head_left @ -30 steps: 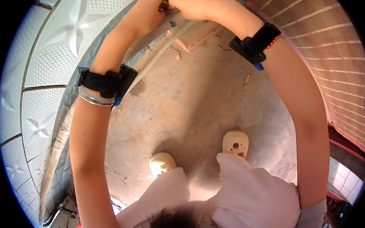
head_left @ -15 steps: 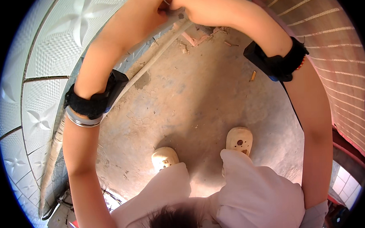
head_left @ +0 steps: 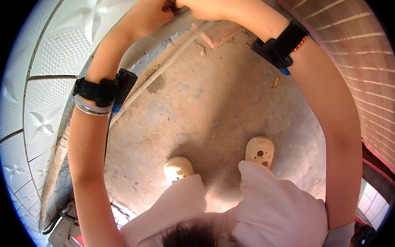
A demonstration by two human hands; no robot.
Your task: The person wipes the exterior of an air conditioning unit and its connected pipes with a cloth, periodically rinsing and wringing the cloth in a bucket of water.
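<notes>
At the top edge of the view my left hand (head_left: 155, 11) and my right hand (head_left: 197, 5) meet, fingertips close together. The fingers of my left hand are curled in. Those of my right hand are bent toward the left one and partly cut off by the edge. Whatever they pinch is hidden. Just below the hands runs a greyish pipe-like length (head_left: 149, 44) along the wall base. A thin ribbed hose (head_left: 161, 71) slants across the floor beneath my left forearm. Each wrist carries a black strap with a small dark box (head_left: 125, 84).
White embossed tiles (head_left: 49, 102) cover the wall on the left. A brown-pink striped cloth (head_left: 347, 40) hangs on the right. The concrete floor (head_left: 205, 106) bears a reddish broken edge (head_left: 214, 38) and a small yellowish scrap (head_left: 275, 82). My cream clogs (head_left: 259, 151) stand below. A pale box (head_left: 64, 237) is at lower left.
Both hands have shifted slightly up and to the left, still close together. My right wrist has moved up and left, showing more of the reddish broken edge. My feet stay put.
</notes>
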